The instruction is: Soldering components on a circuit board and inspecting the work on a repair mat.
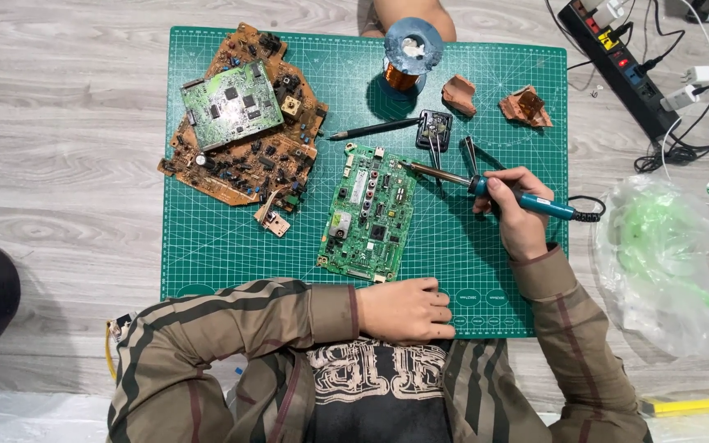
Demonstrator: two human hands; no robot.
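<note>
Green cutting mat under us: our right hand grips the soldering iron, tip at the green circuit board; our left hand rests loosely curled, empty, nearer us. We judge soldering underway; next needs steady tip placement.

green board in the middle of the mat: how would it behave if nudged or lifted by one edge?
The green circuit board looks like a flat rigid panel, so it would probably lift stiffly, without sagging. It lies loose on the smooth cutting mat, so a nudge likely slides or pivots it. The raised connectors look snaggable. The right hand holds the soldering iron at its top edge; the left hand isn't steadying it.
</note>
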